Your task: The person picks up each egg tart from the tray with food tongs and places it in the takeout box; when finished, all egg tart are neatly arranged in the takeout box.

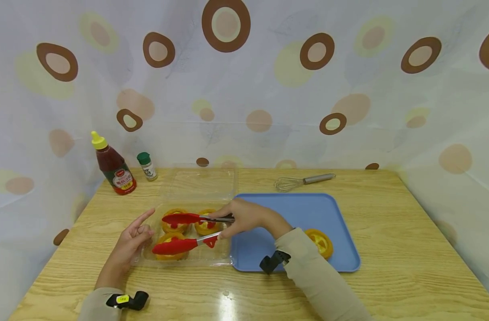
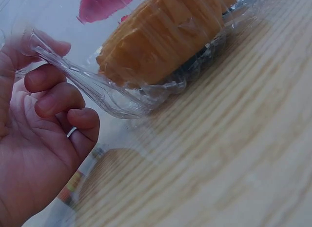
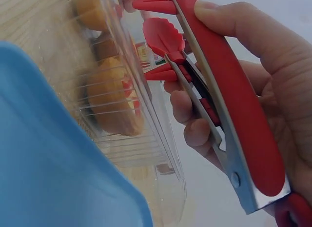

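My right hand [image 1: 244, 216] grips red-and-silver tongs [image 3: 226, 90] by the arms, thumb on one side and fingers on the other. Spread apart, the red tong tips reach over the egg tarts [image 1: 174, 228] in an open clear plastic box [image 1: 200, 257]. Three tarts show in that box, with red bits on top. My left hand [image 1: 132, 243] holds the box's left rim, its index finger stretched out and the other fingers curled. Close by in the left wrist view is the ridged side of a tart [image 2: 163, 41], seen through the plastic.
A blue tray [image 1: 268, 261] stands right of the box with one tart [image 1: 319, 244] on it, partly behind my right sleeve. A whisk [image 1: 304, 180] lies behind the tray. A sauce bottle [image 1: 115, 167] and a green-capped shaker [image 1: 147, 167] stand at the back left.
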Motion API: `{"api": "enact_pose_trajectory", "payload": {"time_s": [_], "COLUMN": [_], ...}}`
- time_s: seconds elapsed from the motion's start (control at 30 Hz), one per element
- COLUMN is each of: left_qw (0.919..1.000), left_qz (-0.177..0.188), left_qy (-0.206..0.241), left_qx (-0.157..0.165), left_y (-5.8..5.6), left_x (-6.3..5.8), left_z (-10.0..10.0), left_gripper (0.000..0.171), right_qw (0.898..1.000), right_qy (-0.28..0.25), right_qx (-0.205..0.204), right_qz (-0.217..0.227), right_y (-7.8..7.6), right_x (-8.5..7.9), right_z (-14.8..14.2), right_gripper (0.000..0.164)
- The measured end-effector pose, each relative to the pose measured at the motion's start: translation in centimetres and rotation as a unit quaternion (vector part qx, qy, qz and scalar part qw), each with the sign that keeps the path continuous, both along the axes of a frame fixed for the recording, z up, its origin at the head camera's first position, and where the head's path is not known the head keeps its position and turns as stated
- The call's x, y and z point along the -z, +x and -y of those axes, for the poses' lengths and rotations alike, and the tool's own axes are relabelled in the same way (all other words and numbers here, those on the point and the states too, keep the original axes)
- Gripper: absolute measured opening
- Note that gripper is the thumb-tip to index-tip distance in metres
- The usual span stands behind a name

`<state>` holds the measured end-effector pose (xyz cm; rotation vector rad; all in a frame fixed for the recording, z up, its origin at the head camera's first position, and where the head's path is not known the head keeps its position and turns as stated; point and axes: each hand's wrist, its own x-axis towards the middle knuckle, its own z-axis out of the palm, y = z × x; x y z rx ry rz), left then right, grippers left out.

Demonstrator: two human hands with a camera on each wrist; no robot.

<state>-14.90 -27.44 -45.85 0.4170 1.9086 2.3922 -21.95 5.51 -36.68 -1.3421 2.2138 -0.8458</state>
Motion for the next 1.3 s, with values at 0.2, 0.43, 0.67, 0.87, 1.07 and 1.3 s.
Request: {"api": "enact_pose_trajectory", "payload": {"time_s": [0.2, 0.43, 0.67, 0.87, 1.07, 1.3], "left_qw": [1.0, 0.9999, 0.9999, 0.9997, 0.9995, 0.9991], "left_qz": [-0.001, 0.001, 0.0, 0.005, 0.007, 0.02], "left_qy": [-0.001, -0.012, -0.015, -0.023, -0.03, -0.032], "left_qx": [-0.003, -0.006, -0.002, -0.008, -0.01, -0.02], "left_y": [-0.1, 0.0, 0.0, 0.0, 0.0, 0.0], "left_x": [0.1, 0.1, 0.1, 0.0, -0.1, -0.1], "left_z": [0.0, 0.1, 0.1, 0.2, 0.1, 0.1], "left_gripper": [0.053, 0.052, 0.052, 0.051, 0.051, 0.051], "right_qw": [0.999, 0.998, 0.996, 0.994, 0.993, 0.992], "right_qy": [-0.026, -0.057, -0.08, -0.083, -0.084, -0.08], "right_qx": [0.009, 0.033, 0.048, 0.064, 0.07, 0.085], "right_qz": [0.017, 0.008, -0.008, -0.018, -0.049, -0.057], "right_y": [0.3, 1.2, 1.6, 2.0, 2.5, 3.3], "right_x": [0.0, 0.0, 0.5, 0.6, 0.5, 0.3], "right_z": [-1.1, -2.8, -5.1, -7.2, -9.1, -11.2], "right_gripper": [0.057, 0.061, 0.064, 0.064, 0.067, 0.07]}}
